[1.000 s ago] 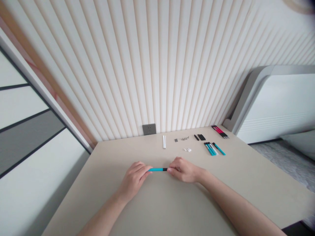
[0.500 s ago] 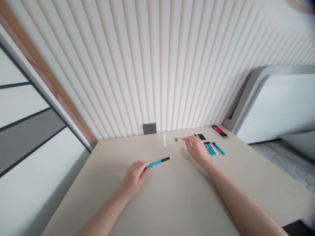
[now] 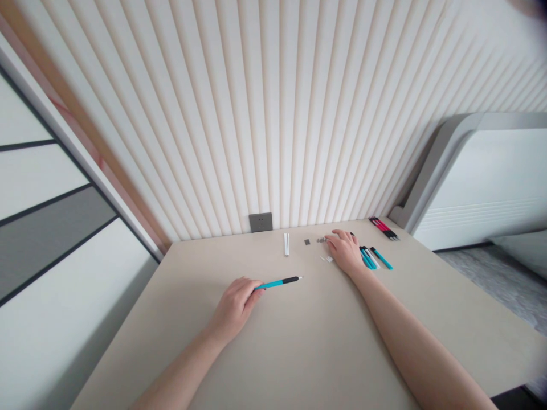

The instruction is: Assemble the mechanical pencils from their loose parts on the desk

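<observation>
My left hand (image 3: 237, 303) is closed around the rear of a turquoise pen (image 3: 271, 283) with a black grip section. The pen is held above the table, its thin pale tip pointing right. My right hand (image 3: 344, 250) lies low over the table at the back right, fingers apart and stretched forward. Beside its fingertips is a cluster of small grey pieces (image 3: 321, 240). Small white pieces (image 3: 329, 258) lie just left of its palm. Right of it are several turquoise pen barrels (image 3: 367, 259) with black ends and a white one. What lies under the fingers is hidden.
Thin white sticks (image 3: 286, 245) and a small dark grey square patch (image 3: 306, 242) lie near the table's back edge. Several pink-and-black pens (image 3: 383, 229) rest at the far right corner. A dark wall socket (image 3: 260, 222) and ribbed wall stand behind; a bed headboard (image 3: 478, 188) is right.
My right hand has moved slightly right and back, uncovering the small white and grey pieces and covering the black parts. The left hand still holds the pen, nearly in place.
</observation>
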The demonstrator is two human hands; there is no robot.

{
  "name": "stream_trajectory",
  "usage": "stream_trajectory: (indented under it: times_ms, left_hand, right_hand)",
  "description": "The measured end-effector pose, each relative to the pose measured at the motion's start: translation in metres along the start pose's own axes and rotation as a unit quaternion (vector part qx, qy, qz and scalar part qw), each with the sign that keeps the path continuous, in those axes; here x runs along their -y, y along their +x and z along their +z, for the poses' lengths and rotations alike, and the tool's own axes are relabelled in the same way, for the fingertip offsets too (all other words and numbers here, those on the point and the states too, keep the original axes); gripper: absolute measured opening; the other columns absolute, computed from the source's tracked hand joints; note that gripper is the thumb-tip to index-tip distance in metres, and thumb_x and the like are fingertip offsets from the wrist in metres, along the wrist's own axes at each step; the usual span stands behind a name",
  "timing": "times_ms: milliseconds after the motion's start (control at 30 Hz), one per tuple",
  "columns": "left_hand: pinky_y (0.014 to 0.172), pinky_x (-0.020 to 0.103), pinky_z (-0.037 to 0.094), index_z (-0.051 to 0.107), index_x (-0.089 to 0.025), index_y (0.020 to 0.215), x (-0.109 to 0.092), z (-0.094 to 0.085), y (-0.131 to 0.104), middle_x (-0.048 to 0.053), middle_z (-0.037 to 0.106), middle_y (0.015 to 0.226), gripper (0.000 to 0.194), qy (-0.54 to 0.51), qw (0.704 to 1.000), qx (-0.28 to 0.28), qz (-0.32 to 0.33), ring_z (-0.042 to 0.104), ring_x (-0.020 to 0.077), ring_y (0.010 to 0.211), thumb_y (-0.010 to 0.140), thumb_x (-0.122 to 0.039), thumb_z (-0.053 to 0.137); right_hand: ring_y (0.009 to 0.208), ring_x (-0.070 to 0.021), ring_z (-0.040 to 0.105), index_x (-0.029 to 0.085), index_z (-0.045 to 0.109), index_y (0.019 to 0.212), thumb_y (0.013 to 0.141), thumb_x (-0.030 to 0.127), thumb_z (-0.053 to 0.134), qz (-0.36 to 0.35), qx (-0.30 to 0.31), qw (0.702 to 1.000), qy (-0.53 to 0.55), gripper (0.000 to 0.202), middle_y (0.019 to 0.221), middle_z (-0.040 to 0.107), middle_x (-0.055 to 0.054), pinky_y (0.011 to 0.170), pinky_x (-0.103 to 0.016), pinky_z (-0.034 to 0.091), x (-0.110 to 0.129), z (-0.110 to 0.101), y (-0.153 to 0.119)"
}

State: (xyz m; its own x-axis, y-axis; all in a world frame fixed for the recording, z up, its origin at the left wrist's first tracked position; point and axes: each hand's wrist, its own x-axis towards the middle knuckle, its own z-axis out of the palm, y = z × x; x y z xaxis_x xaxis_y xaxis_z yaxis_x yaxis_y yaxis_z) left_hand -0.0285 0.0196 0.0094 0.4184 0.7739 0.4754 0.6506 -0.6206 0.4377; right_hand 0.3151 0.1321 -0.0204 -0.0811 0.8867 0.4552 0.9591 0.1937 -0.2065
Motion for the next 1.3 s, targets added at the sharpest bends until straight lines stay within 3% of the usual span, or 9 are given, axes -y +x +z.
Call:
stream_trajectory:
  times_ms: [267, 367, 467, 533, 633, 767, 967, 1133, 1300]
  left_hand:
    - [0.072, 0.028, 0.049, 0.060, -0.021, 0.099, 0.003, 0.001, 0.000, 0.003, 0.064, 0.085, 0.017, -0.029, 0.999, 0.005, -0.035, 0.061, 0.0174, 0.079, 0.097, -0.028, 0.045]
    - [0.074, 0.030, 0.049, 0.060, -0.021, 0.099, 0.004, 0.002, 0.000, 0.004, 0.063, 0.088, 0.017, -0.034, 0.998, -0.005, -0.047, 0.061, 0.0180, 0.083, 0.097, -0.027, 0.044]
    - [0.074, 0.029, 0.049, 0.059, -0.021, 0.099, 0.006, 0.003, 0.000, 0.004, 0.062, 0.089, 0.017, -0.039, 0.997, -0.023, -0.063, 0.060, 0.0176, 0.083, 0.097, -0.027, 0.044]
    - [0.072, 0.028, 0.049, 0.059, -0.020, 0.098, 0.006, 0.003, 0.001, 0.004, 0.062, 0.088, 0.016, -0.041, 0.996, -0.036, -0.076, 0.059, 0.0171, 0.081, 0.097, -0.027, 0.045]
    - [0.069, 0.027, 0.048, 0.060, -0.020, 0.093, 0.004, 0.002, 0.002, 0.003, 0.062, 0.085, 0.016, -0.047, 0.994, -0.043, -0.087, 0.059, 0.0165, 0.077, 0.096, -0.029, 0.047]
    - [0.069, 0.026, 0.047, 0.062, -0.020, 0.092, -0.001, -0.001, 0.003, 0.003, 0.064, 0.083, 0.017, -0.068, 0.994, -0.031, -0.080, 0.060, 0.0162, 0.077, 0.096, -0.030, 0.048]
    - [0.069, 0.024, 0.048, 0.062, -0.019, 0.091, -0.002, -0.001, 0.002, 0.001, 0.065, 0.081, 0.018, -0.089, 0.993, -0.017, -0.079, 0.062, 0.0147, 0.075, 0.096, -0.031, 0.048]
    - [0.075, 0.024, 0.050, 0.062, -0.020, 0.097, 0.000, 0.001, -0.001, 0.001, 0.068, 0.088, 0.013, -0.097, 0.990, -0.035, -0.093, 0.064, 0.0144, 0.082, 0.094, -0.029, 0.053]
    - [0.076, 0.025, 0.051, 0.060, -0.021, 0.106, 0.001, 0.002, -0.002, 0.001, 0.070, 0.092, 0.018, -0.078, 0.989, -0.076, -0.100, 0.065, 0.0142, 0.080, 0.089, -0.027, 0.059]
  right_hand:
    - [0.096, -0.0248, 0.055, 0.021, 0.067, 0.087, 0.093, 0.030, 0.049, 0.016, -0.039, 0.994, 0.101, 0.022, 0.094, 0.068, -0.009, 0.089, -0.040, 0.035, 0.006, -0.009, -0.005]
    - [0.094, -0.0236, 0.058, 0.020, 0.064, 0.090, 0.093, 0.037, 0.049, 0.023, -0.044, 0.968, 0.247, 0.023, 0.095, 0.069, -0.008, 0.086, -0.038, 0.042, 0.033, -0.018, -0.017]
    - [0.090, -0.0218, 0.063, 0.020, 0.060, 0.096, 0.095, 0.045, 0.046, 0.041, 0.020, 0.909, 0.414, 0.028, 0.103, 0.069, -0.009, 0.074, -0.033, 0.048, 0.074, -0.029, -0.034]
    - [0.100, -0.0209, 0.062, 0.021, 0.059, 0.096, 0.096, 0.042, 0.045, -0.006, 0.065, 0.877, 0.477, 0.025, 0.111, 0.067, -0.009, 0.079, -0.032, 0.049, 0.100, -0.035, -0.045]
    - [0.106, -0.0196, 0.060, 0.023, 0.058, 0.097, 0.096, 0.034, 0.048, -0.086, 0.087, 0.871, 0.476, 0.015, 0.113, 0.066, -0.008, 0.088, -0.034, 0.048, 0.121, -0.040, -0.058]
    - [0.108, -0.0210, 0.058, 0.023, 0.058, 0.098, 0.096, 0.027, 0.048, -0.171, 0.087, 0.890, 0.413, 0.012, 0.110, 0.065, -0.009, 0.094, -0.039, 0.043, 0.122, -0.040, -0.062]
    - [0.098, -0.0199, 0.059, 0.024, 0.059, 0.098, 0.097, 0.024, 0.046, -0.187, 0.125, 0.893, 0.390, 0.013, 0.103, 0.066, -0.006, 0.090, -0.037, 0.042, 0.119, -0.040, -0.063]
    - [0.090, -0.0180, 0.059, 0.022, 0.061, 0.095, 0.095, 0.028, 0.050, -0.115, 0.151, 0.876, 0.444, 0.012, 0.094, 0.066, -0.003, 0.083, -0.032, 0.043, 0.121, -0.041, -0.062]
    - [0.083, -0.0173, 0.059, 0.020, 0.061, 0.091, 0.092, 0.038, 0.054, -0.030, 0.190, 0.829, 0.526, 0.020, 0.085, 0.067, -0.003, 0.076, -0.029, 0.043, 0.112, -0.035, -0.055]
